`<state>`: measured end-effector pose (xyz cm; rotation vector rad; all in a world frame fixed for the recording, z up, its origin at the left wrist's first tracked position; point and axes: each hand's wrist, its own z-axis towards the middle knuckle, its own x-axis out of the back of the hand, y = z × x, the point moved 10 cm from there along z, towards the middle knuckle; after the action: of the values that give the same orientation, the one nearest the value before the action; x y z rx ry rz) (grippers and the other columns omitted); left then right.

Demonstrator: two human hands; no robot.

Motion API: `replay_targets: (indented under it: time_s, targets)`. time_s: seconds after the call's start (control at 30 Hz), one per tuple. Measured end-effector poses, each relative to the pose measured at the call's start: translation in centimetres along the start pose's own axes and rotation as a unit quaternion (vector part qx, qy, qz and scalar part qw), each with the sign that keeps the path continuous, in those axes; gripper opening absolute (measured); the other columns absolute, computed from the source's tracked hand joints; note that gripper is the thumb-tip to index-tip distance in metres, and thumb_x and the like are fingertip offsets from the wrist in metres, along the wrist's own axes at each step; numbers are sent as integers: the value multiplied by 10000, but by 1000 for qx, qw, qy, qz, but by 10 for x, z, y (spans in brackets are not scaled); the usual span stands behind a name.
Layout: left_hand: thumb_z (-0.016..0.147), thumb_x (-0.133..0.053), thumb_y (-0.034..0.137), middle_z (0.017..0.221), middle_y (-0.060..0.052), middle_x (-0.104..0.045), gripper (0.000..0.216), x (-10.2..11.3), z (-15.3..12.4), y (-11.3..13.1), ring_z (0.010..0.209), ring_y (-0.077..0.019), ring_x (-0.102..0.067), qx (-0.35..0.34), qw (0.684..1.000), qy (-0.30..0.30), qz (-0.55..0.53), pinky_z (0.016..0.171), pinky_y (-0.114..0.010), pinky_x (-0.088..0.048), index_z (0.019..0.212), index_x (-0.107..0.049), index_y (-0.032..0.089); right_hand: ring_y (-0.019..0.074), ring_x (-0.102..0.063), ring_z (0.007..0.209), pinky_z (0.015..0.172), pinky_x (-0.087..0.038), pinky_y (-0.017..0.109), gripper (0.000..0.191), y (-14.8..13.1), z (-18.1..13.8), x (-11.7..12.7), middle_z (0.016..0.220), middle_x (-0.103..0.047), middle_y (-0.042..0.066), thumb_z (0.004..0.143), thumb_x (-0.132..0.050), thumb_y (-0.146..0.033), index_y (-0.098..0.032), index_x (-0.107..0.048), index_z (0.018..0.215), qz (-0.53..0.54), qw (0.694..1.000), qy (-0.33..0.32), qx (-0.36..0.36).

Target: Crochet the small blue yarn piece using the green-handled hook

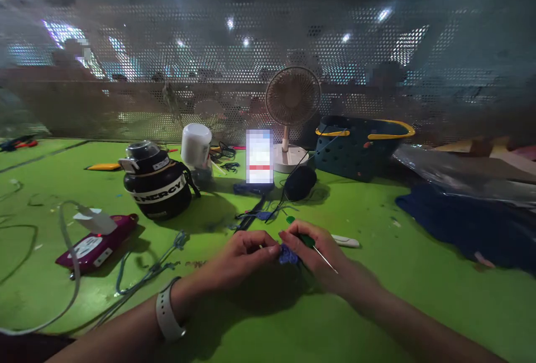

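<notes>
My left hand point(247, 251) is closed in a pinch on a small blue crocheted piece point(288, 254) held just above the green table point(377, 307). My right hand point(318, 251) is closed round a crochet hook point(310, 243) with a green handle and a thin metal shaft, its working end hidden at the blue piece. Both hands meet at the middle of the table. Blue yarn point(268, 215) runs from the piece back toward a dark yarn ball point(300, 182). A white watch point(167, 313) sits on my left wrist.
A black bottle point(157, 181), a white cup point(195, 145), a phone point(259, 157), a small fan point(292, 111) and a blue basket point(360, 148) stand behind. A magenta power bank point(96, 243) with a cable lies left. Dark blue cloth point(464, 223) lies right. A perforated screen backs the table.
</notes>
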<state>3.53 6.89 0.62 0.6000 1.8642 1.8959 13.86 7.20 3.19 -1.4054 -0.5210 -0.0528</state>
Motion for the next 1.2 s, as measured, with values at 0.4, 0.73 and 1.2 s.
replay_targets:
  time_s: [0.4, 0.73, 1.2]
  targets:
    - [760, -762, 342, 790, -12, -667, 214, -1, 0, -22, 707, -132, -581, 56, 989, 34, -132, 711, -286, -430, 818, -662, 162, 138, -483, 600, 558, -403, 258, 321, -11, -1, 13, 643, -527, -27, 829, -639, -476, -219, -564, 651, 33, 998, 44, -9]
    - [820, -694, 268, 888, -3, -648, 196, 15, -6, -8, 815, -146, -594, 16, 978, 138, -154, 753, -276, -457, 989, -612, 212, 136, -483, 494, 465, -396, 265, 359, 6, -2, 10, 569, -521, -34, 844, -568, -563, -236, -567, 696, 95, 993, 42, -47]
    - [679, -796, 310, 703, 1, -635, 233, 19, 18, 7, 637, -119, -539, 1, 987, 163, 1, 596, -250, -410, 738, -641, 146, 170, -636, 634, 523, -489, 266, 241, -43, -15, 33, 732, -691, 19, 944, -532, -402, -225, -658, 838, -123, 955, 155, 219]
